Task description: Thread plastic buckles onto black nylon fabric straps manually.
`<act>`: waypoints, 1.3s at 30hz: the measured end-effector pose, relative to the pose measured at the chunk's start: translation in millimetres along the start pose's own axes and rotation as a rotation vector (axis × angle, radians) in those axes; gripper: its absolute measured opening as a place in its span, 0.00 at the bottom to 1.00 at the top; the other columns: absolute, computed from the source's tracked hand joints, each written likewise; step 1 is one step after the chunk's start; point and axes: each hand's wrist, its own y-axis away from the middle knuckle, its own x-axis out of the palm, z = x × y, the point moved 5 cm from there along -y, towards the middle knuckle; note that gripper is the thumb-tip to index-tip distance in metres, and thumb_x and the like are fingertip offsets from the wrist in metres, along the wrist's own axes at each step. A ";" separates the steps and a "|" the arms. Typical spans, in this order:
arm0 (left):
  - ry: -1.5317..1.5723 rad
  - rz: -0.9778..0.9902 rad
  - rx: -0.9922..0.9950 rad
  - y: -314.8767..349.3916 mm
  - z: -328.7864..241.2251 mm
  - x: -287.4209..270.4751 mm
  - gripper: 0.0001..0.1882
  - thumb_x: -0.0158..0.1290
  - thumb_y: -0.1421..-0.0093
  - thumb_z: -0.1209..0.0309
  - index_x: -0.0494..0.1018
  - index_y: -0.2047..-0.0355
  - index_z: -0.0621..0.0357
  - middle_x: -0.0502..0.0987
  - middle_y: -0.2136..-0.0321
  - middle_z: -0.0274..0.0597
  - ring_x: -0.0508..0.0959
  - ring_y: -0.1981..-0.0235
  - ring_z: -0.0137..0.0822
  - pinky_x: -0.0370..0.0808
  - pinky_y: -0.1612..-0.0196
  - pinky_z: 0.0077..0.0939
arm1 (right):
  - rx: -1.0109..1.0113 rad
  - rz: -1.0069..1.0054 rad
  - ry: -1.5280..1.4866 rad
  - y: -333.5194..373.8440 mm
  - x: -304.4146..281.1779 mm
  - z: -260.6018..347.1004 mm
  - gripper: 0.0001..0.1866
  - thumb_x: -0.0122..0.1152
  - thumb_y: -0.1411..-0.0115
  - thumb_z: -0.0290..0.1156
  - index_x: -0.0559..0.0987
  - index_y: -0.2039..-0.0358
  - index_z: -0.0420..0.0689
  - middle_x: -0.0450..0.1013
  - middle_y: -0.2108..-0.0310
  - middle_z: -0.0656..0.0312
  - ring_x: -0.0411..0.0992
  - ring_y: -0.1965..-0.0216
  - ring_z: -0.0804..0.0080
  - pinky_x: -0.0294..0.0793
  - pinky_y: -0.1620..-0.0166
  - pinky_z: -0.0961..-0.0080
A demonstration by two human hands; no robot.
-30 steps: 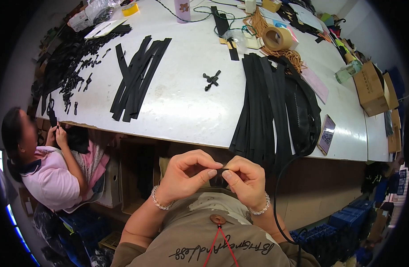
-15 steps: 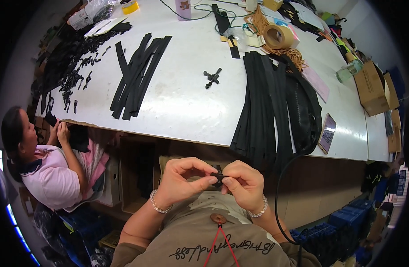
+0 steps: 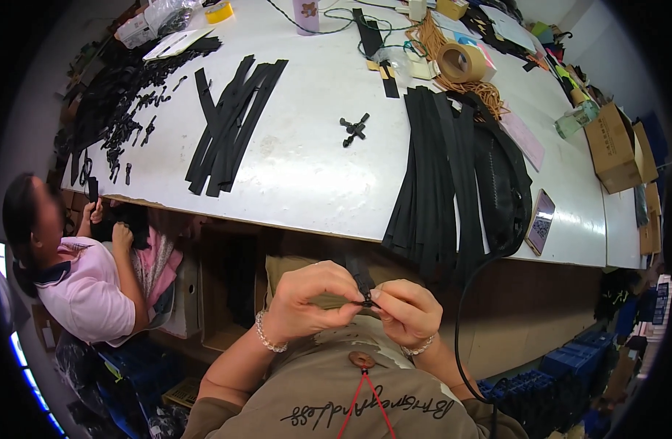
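A: What's hard to make out?
B: The near end of the dark strip (image 3: 359, 274). Fingertips cover much of it, and the small dark piece pinched there is too tiny to tell. A purple cup (image 3: 307, 18) is cut off by the upper edge.

A: And around it?
B: Ahead is the white desk (image 3: 314, 175). A long bundle of black strips (image 3: 421, 175) reaches its near edge, with a black bag (image 3: 503, 183) beside it, then a phone (image 3: 541, 222). A smaller pile of strips (image 3: 230, 135) lies further left, and a little black cross-shaped cluster (image 3: 355, 130) sits between the two. A black cable (image 3: 462, 314) runs down past the right forearm. On the left, a co-worker sits at the desk.

A: Where's the held strip, exactly?
B: Between the hands, just short of the desk. The left hand (image 3: 318, 296) pinches its near end between thumb and finger; the right hand (image 3: 408, 311) does likewise, fingertips nearly meeting. From there it extends away from the body.
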 end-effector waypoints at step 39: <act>0.516 -0.078 -0.503 13.9 46.4 15.2 0.09 0.55 0.49 0.82 0.71 0.66 0.62 0.72 0.69 0.32 0.70 0.68 0.19 0.69 0.63 0.14 | 0.696 0.250 -0.283 -2.4 3.9 -31.9 0.10 0.60 0.49 0.21 0.75 0.66 0.35 0.70 0.72 0.61 0.66 0.76 0.83 0.67 0.74 0.85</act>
